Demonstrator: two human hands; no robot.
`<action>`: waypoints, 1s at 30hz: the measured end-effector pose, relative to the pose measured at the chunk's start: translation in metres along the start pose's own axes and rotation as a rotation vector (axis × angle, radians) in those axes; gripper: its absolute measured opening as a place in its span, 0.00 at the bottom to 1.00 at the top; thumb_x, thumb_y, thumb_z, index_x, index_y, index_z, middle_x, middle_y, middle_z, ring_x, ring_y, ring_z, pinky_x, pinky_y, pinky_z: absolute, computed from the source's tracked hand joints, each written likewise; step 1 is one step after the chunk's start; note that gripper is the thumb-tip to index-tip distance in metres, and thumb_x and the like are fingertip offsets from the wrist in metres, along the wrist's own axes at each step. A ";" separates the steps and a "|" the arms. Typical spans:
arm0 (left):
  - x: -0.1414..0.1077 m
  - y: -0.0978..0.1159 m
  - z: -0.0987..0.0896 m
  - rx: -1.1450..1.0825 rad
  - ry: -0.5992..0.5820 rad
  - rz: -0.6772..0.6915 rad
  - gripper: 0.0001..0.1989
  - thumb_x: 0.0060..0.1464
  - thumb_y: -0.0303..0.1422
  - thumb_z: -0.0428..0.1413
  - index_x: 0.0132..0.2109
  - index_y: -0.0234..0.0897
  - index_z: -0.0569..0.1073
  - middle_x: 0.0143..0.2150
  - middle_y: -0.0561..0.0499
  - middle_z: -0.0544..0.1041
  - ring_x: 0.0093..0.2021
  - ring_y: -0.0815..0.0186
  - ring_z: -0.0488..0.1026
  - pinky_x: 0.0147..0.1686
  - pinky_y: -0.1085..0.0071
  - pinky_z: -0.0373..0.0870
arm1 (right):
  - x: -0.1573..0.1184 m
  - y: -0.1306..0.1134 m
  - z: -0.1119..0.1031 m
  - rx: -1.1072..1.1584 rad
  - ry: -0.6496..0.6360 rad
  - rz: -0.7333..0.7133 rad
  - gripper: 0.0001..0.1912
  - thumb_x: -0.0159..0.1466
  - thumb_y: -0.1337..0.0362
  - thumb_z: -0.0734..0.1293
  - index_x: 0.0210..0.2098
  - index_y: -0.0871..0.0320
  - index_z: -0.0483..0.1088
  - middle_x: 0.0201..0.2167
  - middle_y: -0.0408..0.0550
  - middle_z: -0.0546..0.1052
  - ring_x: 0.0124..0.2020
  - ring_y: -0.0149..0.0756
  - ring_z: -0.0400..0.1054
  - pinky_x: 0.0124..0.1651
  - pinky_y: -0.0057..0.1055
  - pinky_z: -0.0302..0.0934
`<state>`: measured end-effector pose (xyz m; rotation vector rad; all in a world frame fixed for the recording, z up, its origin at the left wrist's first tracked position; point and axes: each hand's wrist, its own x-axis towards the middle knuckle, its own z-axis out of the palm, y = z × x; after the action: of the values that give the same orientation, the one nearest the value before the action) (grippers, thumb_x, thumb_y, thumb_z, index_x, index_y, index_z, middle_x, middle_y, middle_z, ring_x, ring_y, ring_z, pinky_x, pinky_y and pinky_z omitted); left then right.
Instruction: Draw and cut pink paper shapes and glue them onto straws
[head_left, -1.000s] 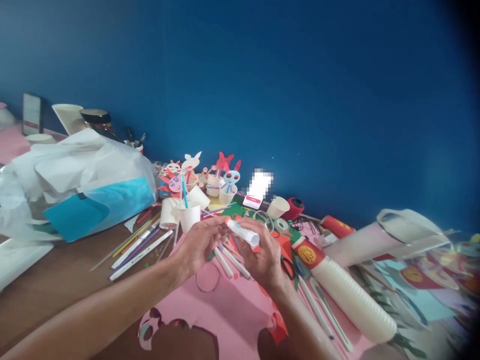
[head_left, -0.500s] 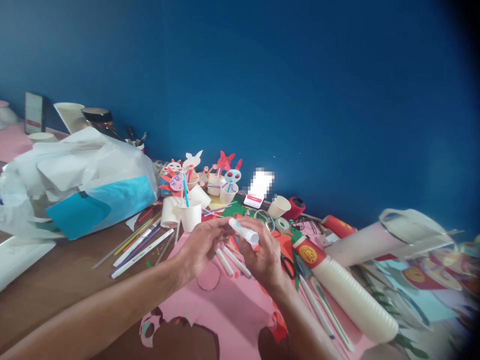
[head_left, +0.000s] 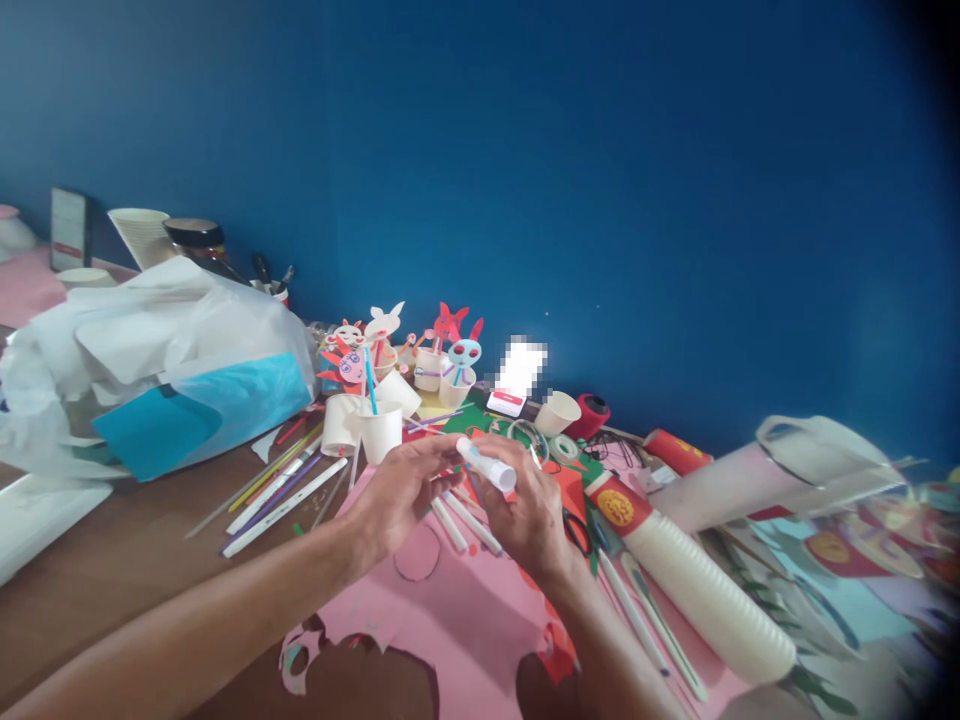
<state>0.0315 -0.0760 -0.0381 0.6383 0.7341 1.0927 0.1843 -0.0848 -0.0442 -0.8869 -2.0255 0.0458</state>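
Note:
My right hand (head_left: pixel 529 505) is closed round a white glue stick (head_left: pixel 487 467), which lies slanted across the fingers. Close to its far end are the bent fingertips of my left hand (head_left: pixel 397 495), drawn together; whatever they pinch, if anything, is hidden from me. Below both hands spreads a pink paper sheet (head_left: pixel 465 610) with cut-away edges and a drawn circle. White markers (head_left: pixel 450 525) lie on it just under the fingers. Black-handled scissors (head_left: pixel 577 533) rest right of my right hand.
Paper cups (head_left: pixel 381 432) stand ahead, some bearing paper animal figures (head_left: pixel 463 355). A bright phone (head_left: pixel 510 390) leans near the blue wall. On the left are a plastic bag (head_left: pixel 172 330) and several pens (head_left: pixel 285 505); a long cup stack (head_left: pixel 705 585) lies right.
Almost nothing differs. The glue stick and the fingers around it have shifted very slightly; both hands keep their places over the pink paper.

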 end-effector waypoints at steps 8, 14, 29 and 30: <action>0.000 -0.003 -0.002 -0.014 -0.027 -0.003 0.11 0.42 0.24 0.56 0.36 0.33 0.77 0.39 0.45 0.77 0.45 0.62 0.70 0.47 0.68 0.64 | 0.001 0.000 -0.001 -0.016 0.012 0.002 0.14 0.64 0.70 0.58 0.49 0.55 0.62 0.42 0.51 0.73 0.46 0.37 0.69 0.45 0.35 0.66; 0.002 -0.005 -0.004 -0.028 -0.012 0.001 0.10 0.42 0.25 0.57 0.36 0.32 0.77 0.38 0.44 0.77 0.43 0.62 0.71 0.47 0.67 0.64 | 0.001 0.000 0.000 -0.011 0.027 0.018 0.13 0.64 0.69 0.59 0.48 0.55 0.62 0.42 0.51 0.73 0.46 0.39 0.68 0.46 0.36 0.66; 0.004 -0.003 -0.006 0.027 -0.030 -0.042 0.10 0.42 0.24 0.56 0.35 0.32 0.77 0.37 0.44 0.77 0.42 0.62 0.71 0.47 0.67 0.64 | -0.003 0.004 0.004 0.004 0.007 0.011 0.14 0.64 0.69 0.59 0.50 0.55 0.61 0.43 0.51 0.73 0.45 0.38 0.69 0.45 0.36 0.67; 0.004 -0.003 -0.005 0.022 -0.029 -0.044 0.09 0.42 0.24 0.56 0.34 0.32 0.77 0.37 0.44 0.77 0.42 0.62 0.72 0.46 0.67 0.64 | -0.003 0.004 0.004 0.010 0.005 0.012 0.14 0.64 0.68 0.59 0.49 0.55 0.62 0.43 0.51 0.73 0.45 0.38 0.69 0.45 0.36 0.67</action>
<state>0.0296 -0.0730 -0.0442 0.6532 0.7330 1.0346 0.1845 -0.0829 -0.0502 -0.8926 -2.0141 0.0603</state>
